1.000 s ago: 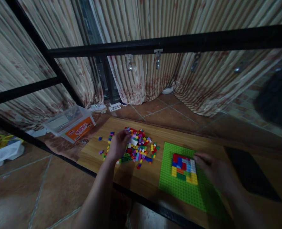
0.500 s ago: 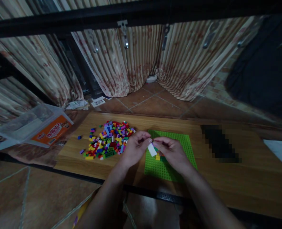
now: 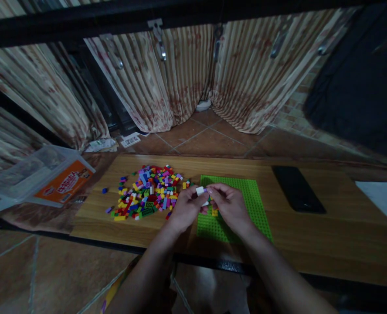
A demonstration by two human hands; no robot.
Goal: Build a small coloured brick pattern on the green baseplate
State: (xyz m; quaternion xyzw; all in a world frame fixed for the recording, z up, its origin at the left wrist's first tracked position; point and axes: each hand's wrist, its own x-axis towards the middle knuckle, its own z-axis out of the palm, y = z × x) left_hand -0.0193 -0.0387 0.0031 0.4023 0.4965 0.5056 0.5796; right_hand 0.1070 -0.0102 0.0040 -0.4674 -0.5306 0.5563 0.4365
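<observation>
My left hand [image 3: 186,209] is closed on a white toy brick [image 3: 200,190], its thumb lying across the middle and hiding part of it. My right hand [image 3: 229,205] pinches a small purple brick [image 3: 205,190] right beside the white one; whether the two are joined I cannot tell. Both hands meet above the left part of a green studded baseplate [image 3: 246,205]. Below the right fingers a yellow brick [image 3: 215,213] shows on the plate, with other pieces near it mostly covered by the hand.
A heap of mixed coloured bricks [image 3: 151,192] spreads on the wooden table [image 3: 102,222] left of the plate. A black phone [image 3: 298,189] lies to the right, with a paper sheet [image 3: 381,200] beyond. A clear plastic tub [image 3: 46,170] with an orange label stands at the far left.
The white brick has turned and risen slightly, and my left thumb now crosses it. A purple brick shows between the right fingertips. The view has shifted a little.
</observation>
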